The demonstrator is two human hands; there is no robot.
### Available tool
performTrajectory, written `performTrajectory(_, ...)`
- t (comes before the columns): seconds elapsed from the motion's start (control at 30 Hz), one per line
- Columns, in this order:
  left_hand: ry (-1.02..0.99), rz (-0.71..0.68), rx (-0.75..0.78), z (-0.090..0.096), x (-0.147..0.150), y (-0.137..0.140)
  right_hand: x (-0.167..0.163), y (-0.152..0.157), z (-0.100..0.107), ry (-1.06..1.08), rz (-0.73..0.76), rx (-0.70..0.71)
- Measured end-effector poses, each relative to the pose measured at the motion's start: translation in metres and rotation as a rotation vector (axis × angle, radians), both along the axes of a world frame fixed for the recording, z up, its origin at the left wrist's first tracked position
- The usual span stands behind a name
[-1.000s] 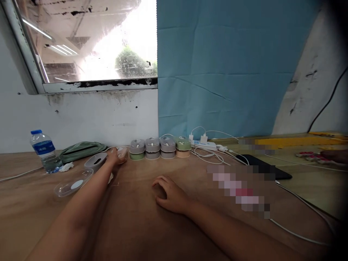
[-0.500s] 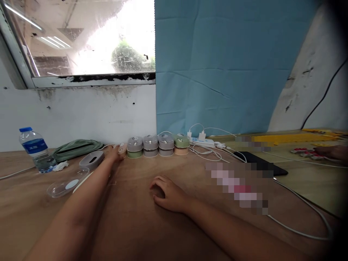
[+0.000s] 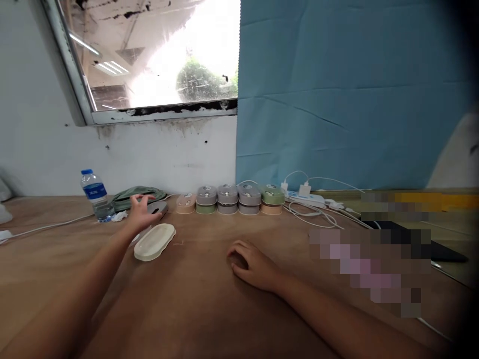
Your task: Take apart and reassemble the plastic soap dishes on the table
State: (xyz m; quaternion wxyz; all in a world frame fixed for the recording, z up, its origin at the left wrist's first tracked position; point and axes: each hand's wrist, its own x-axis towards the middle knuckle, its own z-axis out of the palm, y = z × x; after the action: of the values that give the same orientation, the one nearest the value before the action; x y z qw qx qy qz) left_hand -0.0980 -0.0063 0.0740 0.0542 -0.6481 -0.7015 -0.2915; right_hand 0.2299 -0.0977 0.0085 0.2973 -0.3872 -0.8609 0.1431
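My left hand (image 3: 143,213) is raised with thumb and fingers spread, holding nothing. It hovers by a grey oval case (image 3: 159,208) with a dark slot, partly hiding it. Just below lies a shallow cream oval tray (image 3: 155,242), and a clear plastic piece shows partly behind the wrist. A single peach box (image 3: 186,203) stands at the left end of a row of small rounded boxes. Beside it are stacked pairs, among them a grey box (image 3: 207,194) on a green one. My right hand (image 3: 258,265) rests on the table, fingers curved, thumb apart, nothing inside.
A water bottle (image 3: 95,195) and a green pouch (image 3: 136,196) stand at the back left by crumpled tissue (image 3: 119,216). At the back right are a white power strip (image 3: 305,198) with cables and a black flat object (image 3: 445,249). A blurred patch covers something at right.
My left hand has come away from the peach box and moved left to the grey case, its fingers now spread. The view has turned left. My right hand stays on the table.
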Motion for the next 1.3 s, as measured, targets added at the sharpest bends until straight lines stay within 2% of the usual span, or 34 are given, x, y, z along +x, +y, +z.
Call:
performTrajectory(0.07, -0.005, 0.016, 0.034, -0.007, -0.006, -0.028, -0.001, 0.0, 0.001, -0.008, 0.006, 0.001)
performTrajectory(0.13, 0.032, -0.014, -0.04, -0.019, -0.002, -0.048, -0.002, 0.0, 0.002, -0.011, 0.012, 0.003)
performTrajectory(0.23, 0.134, -0.11, -0.212, -0.035, 0.009, -0.058, -0.002, 0.0, 0.003, -0.005, 0.024, 0.009)
performTrajectory(0.33, 0.223, -0.16, -0.239, -0.046, 0.017, -0.058, -0.003, -0.001, 0.004, -0.01, 0.025, 0.01)
performTrajectory(0.5, 0.359, -0.198, -0.173, -0.052, 0.031, -0.068, -0.003, -0.003, 0.004, -0.005, 0.011, 0.011)
performTrajectory(0.6, 0.395, -0.31, -0.053, -0.054, 0.053, -0.08, -0.002, -0.003, 0.006, 0.056, -0.056, 0.087)
performTrajectory(0.7, 0.355, -0.518, 0.083, -0.06, 0.085, -0.086, 0.001, -0.002, 0.008, 0.14, -0.145, 0.237)
performTrajectory(0.77, 0.288, -0.595, 0.136, -0.063, 0.106, -0.085, 0.003, -0.001, 0.008, 0.145, -0.163, 0.3)
performTrajectory(0.9, 0.186, -0.687, 0.14, -0.067, 0.133, -0.079, 0.004, 0.001, 0.006, 0.081, -0.168, 0.25)
performTrajectory(1.03, 0.173, -0.724, 0.085, -0.066, 0.128, -0.078, 0.003, 0.001, 0.005, 0.081, -0.178, 0.176)
performTrajectory(1.3, 0.128, -0.772, -0.006, -0.057, 0.112, -0.085, 0.007, -0.001, 0.009, 0.045, -0.092, 0.107)
